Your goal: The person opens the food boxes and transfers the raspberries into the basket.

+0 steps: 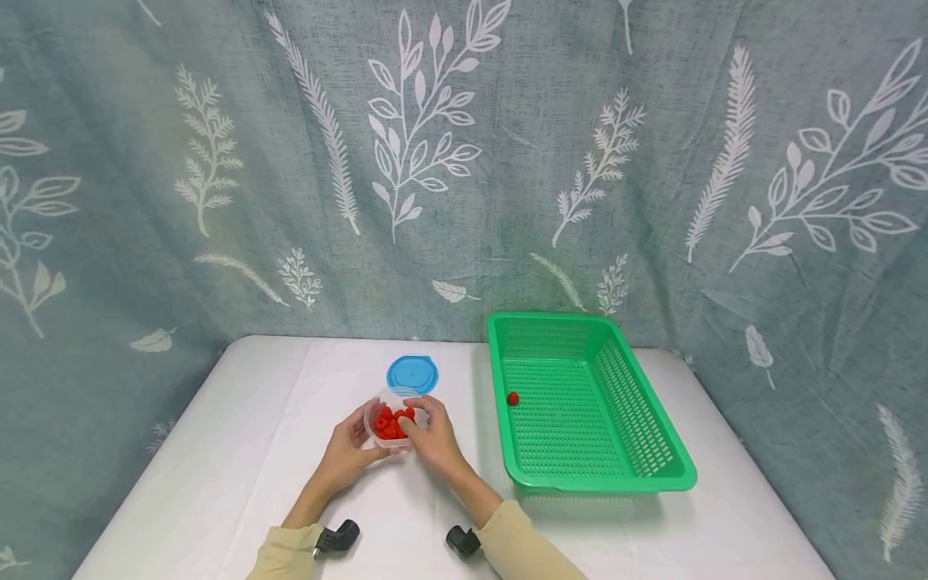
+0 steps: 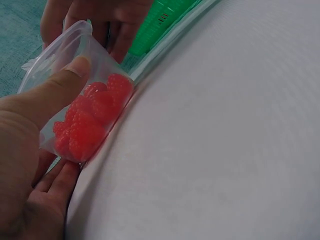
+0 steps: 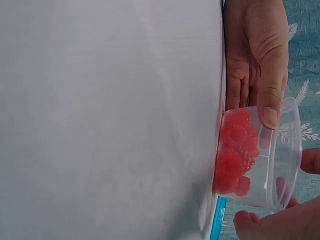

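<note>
A clear round plastic tub stands on the white table, with several red raspberries in its bottom. My left hand holds the tub from the left, its thumb against the wall and the other fingers round the far side. Over the right rim reaches my right hand, thumb and forefinger spread apart above the raspberries; I see no berry lifted in it. In the right wrist view, the berries show through the tub's wall, and the right fingertips are near its rim.
Just behind the tub lies a blue round lid. To the right stands a green slotted basket, with one raspberry by its left wall. A grey-green leaf-patterned curtain hangs behind the table.
</note>
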The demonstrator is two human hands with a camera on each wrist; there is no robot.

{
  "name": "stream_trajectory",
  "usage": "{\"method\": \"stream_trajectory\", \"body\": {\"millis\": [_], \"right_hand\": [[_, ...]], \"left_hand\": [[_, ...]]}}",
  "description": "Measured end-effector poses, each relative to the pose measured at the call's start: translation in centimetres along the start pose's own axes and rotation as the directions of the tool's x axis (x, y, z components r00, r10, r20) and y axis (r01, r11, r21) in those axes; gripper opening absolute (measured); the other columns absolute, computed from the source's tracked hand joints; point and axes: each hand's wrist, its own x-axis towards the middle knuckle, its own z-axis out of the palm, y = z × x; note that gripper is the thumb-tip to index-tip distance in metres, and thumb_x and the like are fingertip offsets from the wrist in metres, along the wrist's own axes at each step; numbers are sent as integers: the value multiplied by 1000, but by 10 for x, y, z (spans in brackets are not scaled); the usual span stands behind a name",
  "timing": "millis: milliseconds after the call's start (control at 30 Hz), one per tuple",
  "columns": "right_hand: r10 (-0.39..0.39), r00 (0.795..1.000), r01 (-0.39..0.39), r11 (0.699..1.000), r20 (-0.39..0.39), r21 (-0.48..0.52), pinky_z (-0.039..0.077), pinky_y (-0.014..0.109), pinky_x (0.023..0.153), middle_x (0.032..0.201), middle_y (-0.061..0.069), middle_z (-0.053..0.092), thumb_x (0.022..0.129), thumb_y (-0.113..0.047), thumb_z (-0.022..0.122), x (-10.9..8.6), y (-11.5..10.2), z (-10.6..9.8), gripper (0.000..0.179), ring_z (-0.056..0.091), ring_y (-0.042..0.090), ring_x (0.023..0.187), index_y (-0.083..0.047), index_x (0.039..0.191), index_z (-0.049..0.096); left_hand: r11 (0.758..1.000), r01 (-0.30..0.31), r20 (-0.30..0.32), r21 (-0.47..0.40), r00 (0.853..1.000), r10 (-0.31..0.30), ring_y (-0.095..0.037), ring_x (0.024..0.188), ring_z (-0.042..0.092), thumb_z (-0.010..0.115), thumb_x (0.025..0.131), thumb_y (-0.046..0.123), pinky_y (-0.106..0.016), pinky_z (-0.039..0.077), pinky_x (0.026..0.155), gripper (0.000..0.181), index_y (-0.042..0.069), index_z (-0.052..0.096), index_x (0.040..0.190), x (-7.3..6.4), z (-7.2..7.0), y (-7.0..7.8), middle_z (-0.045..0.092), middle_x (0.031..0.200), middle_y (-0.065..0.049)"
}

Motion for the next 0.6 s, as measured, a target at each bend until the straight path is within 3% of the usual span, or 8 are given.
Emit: {"method": "stream_trajectory", "body": {"millis": [200,433,600], "right_hand": [[-29,999,29,999,26,26,41,59,115,138,20,57,97,-10,63,8,3,4,31,48,41,134,4,125,64],[-14,999,14,1000,40,2,46,54,112,134,18,62,97,-9,65,16,5,8,30,54,38,129,2,124,66],[-13,999,14,999,47,-37,59,45,99,124,18,67,95,-9,67,21,7,7,30,60,35,113,1,123,68]], "left_hand": [[1000,-2,-4,-21,1000,2,-38,146,41,85,80,4,-49,35,117,88,0,39,154,1,0,1,46,156,-19],[999,33,0,-1,999,-33,-33,146,42,88,79,13,-43,37,116,89,8,41,155,0,0,0,47,156,-13],[1000,26,1,-8,1000,-26,-35,145,43,88,78,13,-43,37,116,89,7,42,154,0,0,1,48,156,-14]]}}
